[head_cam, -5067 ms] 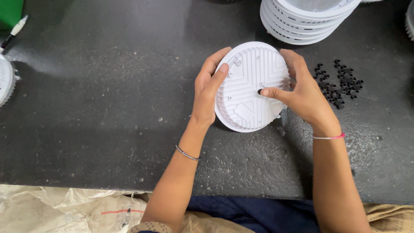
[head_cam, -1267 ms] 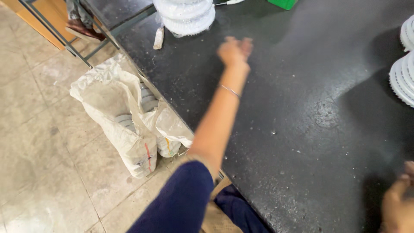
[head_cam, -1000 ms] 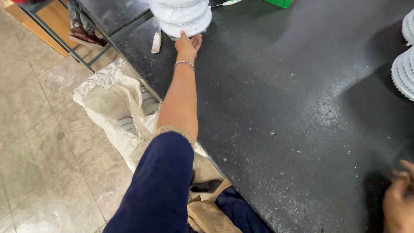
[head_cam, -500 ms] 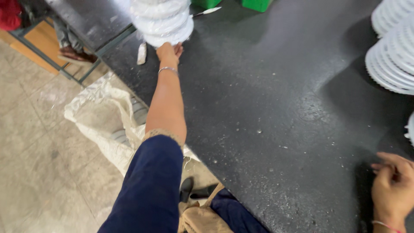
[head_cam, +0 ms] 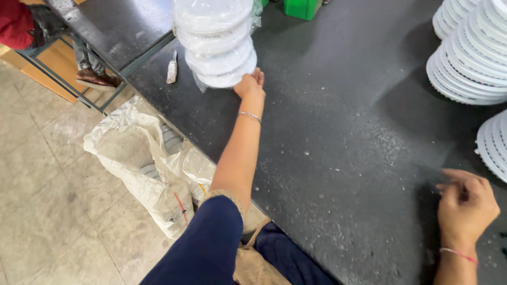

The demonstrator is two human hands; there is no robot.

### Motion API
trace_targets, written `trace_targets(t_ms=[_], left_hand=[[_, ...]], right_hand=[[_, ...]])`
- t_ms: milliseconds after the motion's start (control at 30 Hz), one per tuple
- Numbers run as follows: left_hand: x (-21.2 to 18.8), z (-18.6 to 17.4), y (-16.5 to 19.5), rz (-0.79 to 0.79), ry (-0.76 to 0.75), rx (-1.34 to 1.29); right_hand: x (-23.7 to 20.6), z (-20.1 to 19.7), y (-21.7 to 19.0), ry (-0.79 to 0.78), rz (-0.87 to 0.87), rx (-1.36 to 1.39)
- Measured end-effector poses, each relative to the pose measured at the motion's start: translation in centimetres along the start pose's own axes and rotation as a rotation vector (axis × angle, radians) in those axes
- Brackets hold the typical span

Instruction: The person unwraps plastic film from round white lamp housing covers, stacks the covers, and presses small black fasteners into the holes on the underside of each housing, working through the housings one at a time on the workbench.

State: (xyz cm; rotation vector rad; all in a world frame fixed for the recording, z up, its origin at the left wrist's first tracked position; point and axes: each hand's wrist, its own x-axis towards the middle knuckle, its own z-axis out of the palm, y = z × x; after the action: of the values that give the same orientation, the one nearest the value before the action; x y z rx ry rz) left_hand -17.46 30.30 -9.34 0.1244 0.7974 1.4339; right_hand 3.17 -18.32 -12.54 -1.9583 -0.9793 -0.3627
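At far end of dark table [head_cam: 338, 132]: left hand [head_cam: 249, 83] stretched out, fingers against underside of bagged stack of white discs [head_cam: 215, 39], not closed round it. Near right edge: right hand [head_cam: 466, 203] loosely curled on tabletop, holding nothing visible, just below more white disc stacks [head_cam: 470, 47].

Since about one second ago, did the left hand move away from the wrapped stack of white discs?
No. The left hand remains stretched out at the base of the wrapped stack of white discs, touching its lower edge on the dark table.
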Motion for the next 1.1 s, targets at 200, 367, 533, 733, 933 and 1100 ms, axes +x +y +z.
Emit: trace_targets(t_ms=[200, 367, 533, 733, 933, 1100], left_hand=[[-5.5, -1.0, -4.5, -0.134, -0.023, -0.068], [-10.2, -1.0, -5.4, -0.421, -0.263, -0.106], [-14.6, 2.0, -3.2, 0.23, -0.743, 0.513], [-8.0, 7.5, 9.2, 1.454, 0.097, 0.965], [-4.7, 6.4, 13.1, 0.346, -0.427, 0.469], [-5.1, 7.8, 12.5, 0.617, -0.32, 0.441]], right_hand=[[-0.9, -0.8, 2.1, 0.027, 0.028, 0.068], [-1.3, -1.0, 2.9, 0.041, 0.035, 0.064], [-1.2, -1.2, 3.4, 0.062, 0.027, 0.044], [-1.1, -1.4, 3.5, 0.065, 0.023, 0.066], [-0.8, -1.6, 2.0, 0.05, 0.019, 0.025], [-0.8, -1.9, 0.2, 0.043, 0.033, 0.071]])
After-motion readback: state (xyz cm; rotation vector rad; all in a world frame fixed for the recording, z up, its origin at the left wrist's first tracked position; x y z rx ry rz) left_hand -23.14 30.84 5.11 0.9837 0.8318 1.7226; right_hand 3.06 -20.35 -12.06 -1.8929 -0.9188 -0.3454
